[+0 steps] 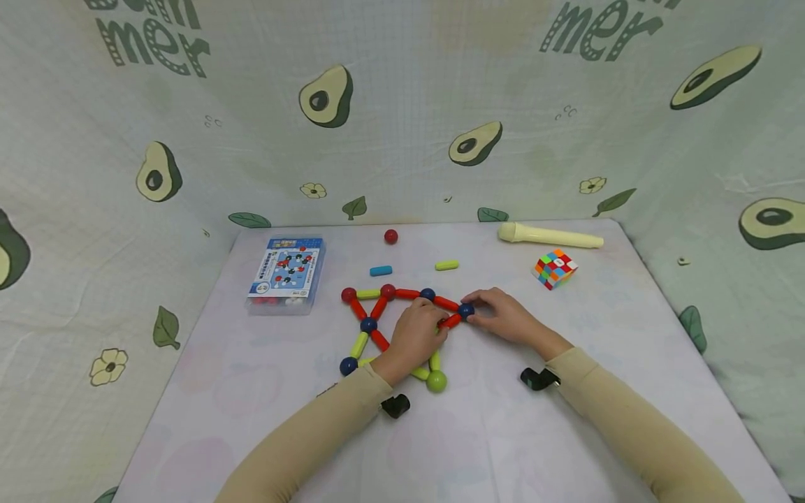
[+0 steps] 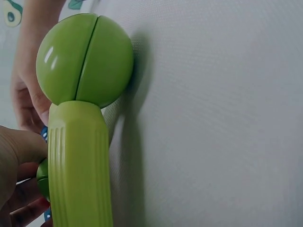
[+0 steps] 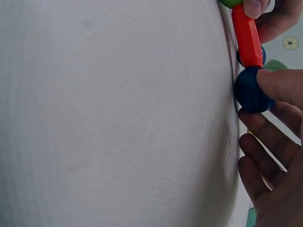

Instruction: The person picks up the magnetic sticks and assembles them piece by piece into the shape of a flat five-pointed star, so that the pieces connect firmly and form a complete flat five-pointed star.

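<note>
A flat frame of balls and rods lies on the table. My right hand (image 1: 503, 318) pinches the dark blue ball (image 1: 466, 311) at its right corner between thumb and fingers. A short red rod (image 3: 247, 38) joins that ball to a green ball (image 3: 231, 3). My left hand (image 1: 414, 334) reaches over the frame and grips at this green ball, its thumb on the rod's end in the right wrist view. Nearest me is a light green ball (image 2: 85, 59) with a yellow-green rod (image 2: 80, 165). The left hand and forearm hide part of the frame's middle.
Beyond the frame lie a red ball (image 1: 391, 237), a blue rod (image 1: 380, 270) and a yellow-green rod (image 1: 447, 265). A boxed molecule set (image 1: 286, 274) is at the back left. A cream microphone-shaped stick (image 1: 550, 235) and a puzzle cube (image 1: 555, 269) are at the back right.
</note>
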Demonstrator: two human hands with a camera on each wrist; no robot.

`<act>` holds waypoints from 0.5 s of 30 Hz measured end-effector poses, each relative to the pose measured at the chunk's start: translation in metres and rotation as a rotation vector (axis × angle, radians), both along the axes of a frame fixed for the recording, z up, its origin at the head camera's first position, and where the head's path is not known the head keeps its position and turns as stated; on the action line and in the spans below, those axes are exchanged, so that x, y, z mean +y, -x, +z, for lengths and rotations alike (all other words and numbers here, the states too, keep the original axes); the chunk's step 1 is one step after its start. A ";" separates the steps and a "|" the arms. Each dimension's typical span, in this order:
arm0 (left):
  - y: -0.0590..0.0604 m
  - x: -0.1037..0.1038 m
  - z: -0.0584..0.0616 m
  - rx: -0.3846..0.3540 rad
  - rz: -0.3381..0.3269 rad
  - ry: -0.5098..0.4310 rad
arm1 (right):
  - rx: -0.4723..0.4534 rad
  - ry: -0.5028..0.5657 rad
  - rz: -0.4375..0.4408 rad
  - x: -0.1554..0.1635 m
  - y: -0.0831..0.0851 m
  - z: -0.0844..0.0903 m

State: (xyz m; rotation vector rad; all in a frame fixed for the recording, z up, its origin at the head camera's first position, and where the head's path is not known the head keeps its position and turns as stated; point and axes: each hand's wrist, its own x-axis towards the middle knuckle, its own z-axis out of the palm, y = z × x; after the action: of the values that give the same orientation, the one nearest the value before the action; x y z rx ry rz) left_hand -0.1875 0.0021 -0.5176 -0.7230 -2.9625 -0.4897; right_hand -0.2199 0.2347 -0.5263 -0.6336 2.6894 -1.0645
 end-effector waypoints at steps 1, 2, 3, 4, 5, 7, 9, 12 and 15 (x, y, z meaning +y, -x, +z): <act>0.000 0.000 0.000 0.001 -0.004 0.003 | 0.001 0.000 0.002 0.000 0.000 0.000; 0.000 -0.001 0.000 0.002 -0.010 0.008 | 0.005 -0.003 0.006 0.000 0.000 0.000; 0.000 -0.001 0.001 0.002 -0.016 0.014 | 0.009 -0.005 0.011 0.000 0.000 -0.001; -0.001 -0.002 0.001 -0.002 -0.021 0.021 | 0.013 -0.004 0.015 0.000 0.000 -0.001; -0.002 -0.002 0.001 -0.008 -0.024 0.026 | 0.019 -0.003 0.019 0.000 0.000 -0.001; -0.004 -0.003 0.002 -0.017 -0.030 0.031 | 0.027 -0.002 0.026 0.000 -0.001 -0.001; -0.007 -0.005 0.003 -0.030 -0.030 0.028 | 0.030 -0.002 0.029 -0.001 -0.001 0.000; -0.012 -0.008 0.004 -0.050 -0.007 0.003 | 0.027 -0.008 0.030 -0.001 -0.002 0.002; -0.017 -0.011 0.004 -0.085 0.020 -0.021 | 0.027 -0.020 0.026 0.000 -0.004 0.003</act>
State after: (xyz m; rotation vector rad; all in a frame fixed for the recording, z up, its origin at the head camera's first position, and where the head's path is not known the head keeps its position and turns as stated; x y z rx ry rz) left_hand -0.1704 -0.0088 -0.5133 -0.6866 -3.0348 -0.5632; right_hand -0.2164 0.2345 -0.5231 -0.6824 2.7030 -1.0281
